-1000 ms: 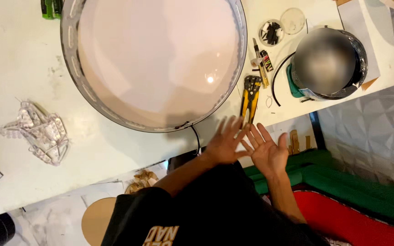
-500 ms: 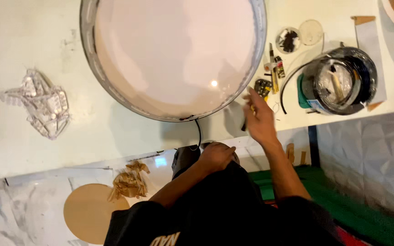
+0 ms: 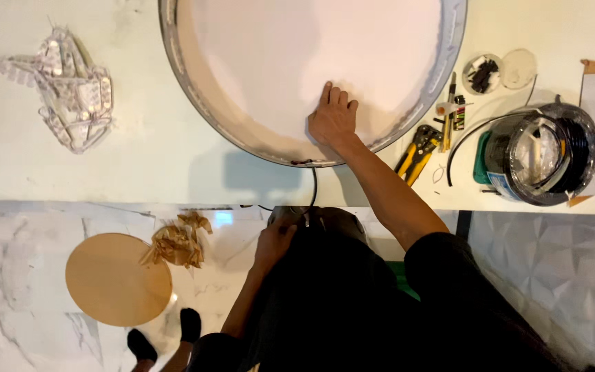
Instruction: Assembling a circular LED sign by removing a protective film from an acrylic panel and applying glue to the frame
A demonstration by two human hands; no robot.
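My right hand (image 3: pixel 332 116) lies flat, fingers together, on the white face of a large round lamp panel (image 3: pixel 277 48) with a grey metal rim, near its front edge. A thin black cable (image 3: pixel 313 184) hangs from the rim over the white table's front edge (image 3: pixel 139 186). My left hand (image 3: pixel 274 244) is below the table edge, resting against my dark clothing beside a dark rounded object (image 3: pixel 325 219). Whether it grips anything is unclear.
Yellow-handled wire strippers (image 3: pixel 414 148), small tools (image 3: pixel 449 114), two small clear cups (image 3: pixel 482 72) and a spool of black cable (image 3: pixel 542 155) lie right of the panel. A clear plastic bundle (image 3: pixel 70 93) sits at left. On the marble floor are a round wooden disc (image 3: pixel 117 279) and crumpled brown paper (image 3: pixel 177 241).
My right hand moved from the table's edge near the strippers onto the panel face. My left hand dropped below the table edge. The camera view shifted.
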